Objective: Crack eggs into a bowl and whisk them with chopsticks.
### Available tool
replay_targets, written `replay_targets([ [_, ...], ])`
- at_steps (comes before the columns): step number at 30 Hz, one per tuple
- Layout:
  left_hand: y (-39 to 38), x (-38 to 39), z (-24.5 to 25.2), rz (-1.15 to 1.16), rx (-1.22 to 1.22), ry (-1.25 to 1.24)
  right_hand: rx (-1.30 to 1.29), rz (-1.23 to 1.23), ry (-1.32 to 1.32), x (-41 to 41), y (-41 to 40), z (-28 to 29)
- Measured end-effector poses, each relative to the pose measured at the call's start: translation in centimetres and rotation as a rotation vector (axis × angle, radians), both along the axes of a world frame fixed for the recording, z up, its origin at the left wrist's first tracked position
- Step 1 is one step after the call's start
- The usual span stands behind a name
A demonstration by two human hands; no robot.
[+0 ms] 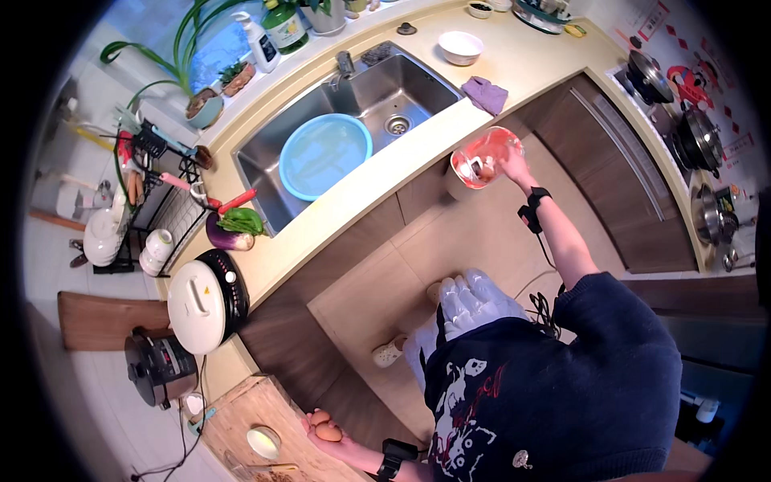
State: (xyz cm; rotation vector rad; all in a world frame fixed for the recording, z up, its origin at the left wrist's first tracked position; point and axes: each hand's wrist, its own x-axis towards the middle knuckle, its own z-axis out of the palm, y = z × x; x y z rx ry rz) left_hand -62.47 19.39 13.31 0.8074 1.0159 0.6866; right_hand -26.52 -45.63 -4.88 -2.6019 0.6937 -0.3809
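My left hand (325,435) is at the edge of a wooden board (235,410), with two brown eggs (329,431) resting in its palm. Near it on the board stand a small pale bowl (264,443) and a glass container with chopsticks or a similar thin utensil. My right hand (512,164) reaches into the mouth of a bin (462,188) with a red-and-white liner, beside the counter front. Eggshell-like brown pieces show inside the bin near the fingers. Whether my right fingers grip anything is not clear.
A blue basin (326,156) sits in the steel sink (415,78). On the counter lie a purple cloth (485,95), a white bowl (461,48), an eggplant (226,234) with green peppers, and a round white electric pan (197,307). A cable trails across the floor beside my body.
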Motion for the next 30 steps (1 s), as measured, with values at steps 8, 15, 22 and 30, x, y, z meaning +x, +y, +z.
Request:
replay_targets([
  [8,1.8,-3.2,-1.8,-0.053,-0.148,-0.045,0.263,0.374,-0.067,1.6,3.7,5.3],
  [15,3.1,-2.4,-2.9,-0.225,-0.203,-0.206,0.301,1.365,-0.031,-7.9,34.6,14.0],
  [22,9.8,-4.7,-4.8,-0.208,-0.763,-0.564,0.311,2.309,0.049,-21.7,61.8,18.2],
  [30,15.6,-9.7,-2.9,-0.221,-0.594,-0.424,0.163,2.519,0.084,-25.5,73.8,17.6],
])
